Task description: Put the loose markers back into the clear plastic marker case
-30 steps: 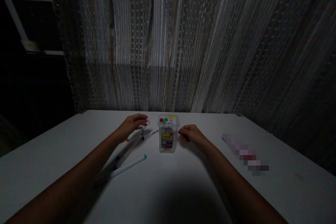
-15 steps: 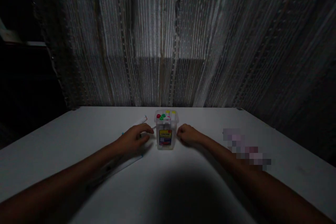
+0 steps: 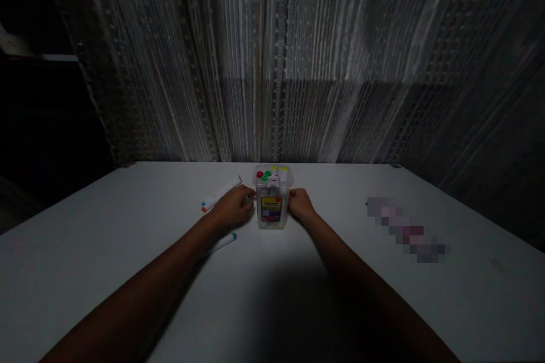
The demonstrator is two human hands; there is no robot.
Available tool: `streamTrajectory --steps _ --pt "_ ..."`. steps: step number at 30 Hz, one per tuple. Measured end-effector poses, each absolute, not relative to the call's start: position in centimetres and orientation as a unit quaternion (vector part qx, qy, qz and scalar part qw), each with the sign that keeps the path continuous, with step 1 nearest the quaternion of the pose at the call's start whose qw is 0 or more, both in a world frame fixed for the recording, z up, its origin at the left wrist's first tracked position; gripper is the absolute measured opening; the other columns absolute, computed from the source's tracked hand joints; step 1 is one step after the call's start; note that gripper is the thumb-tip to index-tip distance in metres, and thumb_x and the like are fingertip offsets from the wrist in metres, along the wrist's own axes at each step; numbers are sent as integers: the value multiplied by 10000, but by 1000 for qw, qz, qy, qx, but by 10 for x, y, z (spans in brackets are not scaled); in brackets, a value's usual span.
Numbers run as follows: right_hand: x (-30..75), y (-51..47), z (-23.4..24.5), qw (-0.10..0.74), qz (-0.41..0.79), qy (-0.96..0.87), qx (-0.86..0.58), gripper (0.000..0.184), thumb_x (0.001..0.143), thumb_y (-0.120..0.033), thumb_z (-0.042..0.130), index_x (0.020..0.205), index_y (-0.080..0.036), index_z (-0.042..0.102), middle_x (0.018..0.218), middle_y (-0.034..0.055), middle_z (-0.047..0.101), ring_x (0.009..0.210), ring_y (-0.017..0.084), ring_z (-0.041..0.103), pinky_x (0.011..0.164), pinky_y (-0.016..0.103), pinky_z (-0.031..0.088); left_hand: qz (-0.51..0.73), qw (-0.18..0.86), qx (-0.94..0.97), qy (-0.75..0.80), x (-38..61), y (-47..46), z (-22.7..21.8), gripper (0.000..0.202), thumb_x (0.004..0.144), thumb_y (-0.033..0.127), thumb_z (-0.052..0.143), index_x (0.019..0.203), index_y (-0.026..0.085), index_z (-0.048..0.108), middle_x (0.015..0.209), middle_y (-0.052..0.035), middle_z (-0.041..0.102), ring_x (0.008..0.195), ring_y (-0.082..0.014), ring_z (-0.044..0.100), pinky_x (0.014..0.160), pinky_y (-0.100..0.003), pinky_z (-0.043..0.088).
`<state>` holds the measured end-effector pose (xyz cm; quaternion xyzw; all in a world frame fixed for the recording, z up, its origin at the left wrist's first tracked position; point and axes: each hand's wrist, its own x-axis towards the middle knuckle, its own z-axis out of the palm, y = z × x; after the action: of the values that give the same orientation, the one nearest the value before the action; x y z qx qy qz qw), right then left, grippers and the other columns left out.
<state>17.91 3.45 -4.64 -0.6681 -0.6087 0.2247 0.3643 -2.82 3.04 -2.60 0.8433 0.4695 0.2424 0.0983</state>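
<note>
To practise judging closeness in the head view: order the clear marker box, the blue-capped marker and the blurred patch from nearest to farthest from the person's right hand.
1. Clear marker box: against the right hand, on its left.
2. Blue-capped marker: beyond the box, under the left forearm.
3. Blurred patch: far out to the right on the table.

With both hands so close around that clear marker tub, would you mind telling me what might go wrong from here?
1. The clear tub is tall and narrow, with the left hand and right hand at its sides; an uneven squeeze or push might tip it and spill the markers.
2. A loose marker lies by the left forearm and others sit just beyond the left hand; a sweep could roll them away.
3. The dim light makes cap colours hard to judge.
</note>
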Motion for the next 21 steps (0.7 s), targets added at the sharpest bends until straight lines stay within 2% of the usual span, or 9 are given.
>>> streamTrajectory --steps 7,15,21 --pt "186 27 -47 433 261 -625 -595 236 706 -163 423 590 -133 627 521 14 569 560 116 520 504 193 353 288 102 860 408 -42 21 -32 303 783 226 441 1046 161 574 1082 -87 578 1019 -207 535 931 -337 415" --pt "186 28 -55 427 259 -625 -600 226 717 -182 455 690 -131 675 557 21 606 636 136 561 568 205 402 283 123 859 408 -42 17 -34 300 766 228 461 1034 166 579 1088 -83 573 1010 -207 535 922 -345 413" --pt "183 38 -54 423 284 -616 -601 171 681 -167 524 694 -125 690 605 41 647 665 155 585 612 237 436 288 108 847 433 -37 17 -23 317 762 254 462 1033 158 594 1080 -85 592 1003 -226 548 903 -360 424"
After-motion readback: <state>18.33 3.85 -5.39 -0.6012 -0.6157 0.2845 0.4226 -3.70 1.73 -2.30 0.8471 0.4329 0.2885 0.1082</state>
